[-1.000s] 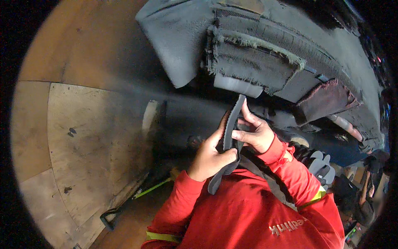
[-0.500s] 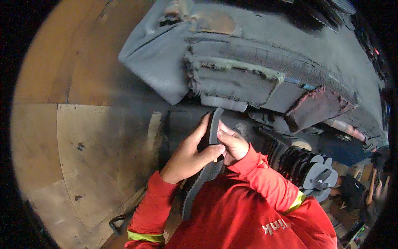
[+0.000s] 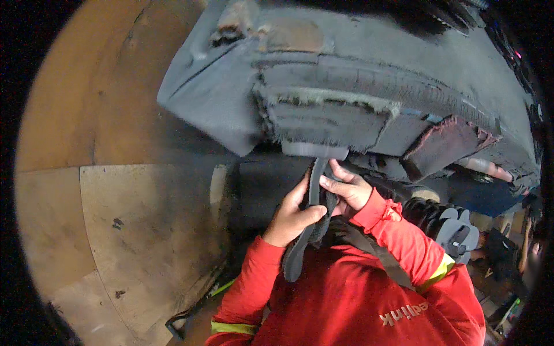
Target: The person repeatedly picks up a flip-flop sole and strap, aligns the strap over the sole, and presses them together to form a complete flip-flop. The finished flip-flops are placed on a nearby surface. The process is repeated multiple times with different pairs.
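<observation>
A dark grey sandal [image 3: 295, 258] is held edge-on between my hands, its upper end at the pale roller-like piece [image 3: 314, 150] under the bench edge; I cannot tell whether they touch. My left hand [image 3: 294, 216] grips the sandal from the left, thumb across its middle. From the other side my right hand [image 3: 351, 189] holds its upper part, thumb and fingers closed on it. The sandal's far face and some of my fingers are hidden.
Above my hands a worn grey bench [image 3: 358, 63] carries ragged fabric strips and a reddish flap [image 3: 447, 147]. Several grey sandals [image 3: 456, 233] are stacked at the right. Wooden boards [image 3: 153, 230] cover the left side. A dark strap [image 3: 375, 251] crosses my red sleeve and shirt area.
Both hands and the sandal have shifted slightly right. The sandal has turned more upright, and its serrated sole edge now shows less. The view has shifted a little.
</observation>
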Demonstrator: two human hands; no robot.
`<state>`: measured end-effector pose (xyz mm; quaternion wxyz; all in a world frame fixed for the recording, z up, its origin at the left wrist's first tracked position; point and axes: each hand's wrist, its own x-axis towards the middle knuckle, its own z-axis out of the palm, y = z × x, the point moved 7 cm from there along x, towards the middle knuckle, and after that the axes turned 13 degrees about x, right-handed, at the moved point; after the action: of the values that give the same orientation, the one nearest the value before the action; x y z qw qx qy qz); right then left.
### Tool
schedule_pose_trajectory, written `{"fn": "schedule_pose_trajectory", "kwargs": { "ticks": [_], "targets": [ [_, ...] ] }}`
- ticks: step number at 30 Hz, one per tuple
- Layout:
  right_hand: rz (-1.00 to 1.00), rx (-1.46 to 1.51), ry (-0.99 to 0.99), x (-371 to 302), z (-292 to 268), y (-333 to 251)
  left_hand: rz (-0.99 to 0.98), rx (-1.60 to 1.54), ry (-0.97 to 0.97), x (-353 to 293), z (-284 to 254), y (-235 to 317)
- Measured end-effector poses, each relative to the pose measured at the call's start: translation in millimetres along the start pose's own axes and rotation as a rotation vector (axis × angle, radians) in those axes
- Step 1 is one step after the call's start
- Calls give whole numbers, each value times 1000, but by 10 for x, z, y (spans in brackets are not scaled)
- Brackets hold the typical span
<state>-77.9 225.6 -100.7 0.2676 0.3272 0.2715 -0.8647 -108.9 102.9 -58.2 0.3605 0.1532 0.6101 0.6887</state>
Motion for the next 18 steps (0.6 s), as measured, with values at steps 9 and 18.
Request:
{"fn": "schedule_pose_trajectory", "kwargs": {
  "ticks": [9, 18],
  "targets": [
    [-752, -924, -59, -453, 401, -117, 4, -321, 12, -545, 118, -393],
    [-1436, -1374, 31, -417, 560, 450, 117, 231, 264, -530, -173, 156]
  ]
}}
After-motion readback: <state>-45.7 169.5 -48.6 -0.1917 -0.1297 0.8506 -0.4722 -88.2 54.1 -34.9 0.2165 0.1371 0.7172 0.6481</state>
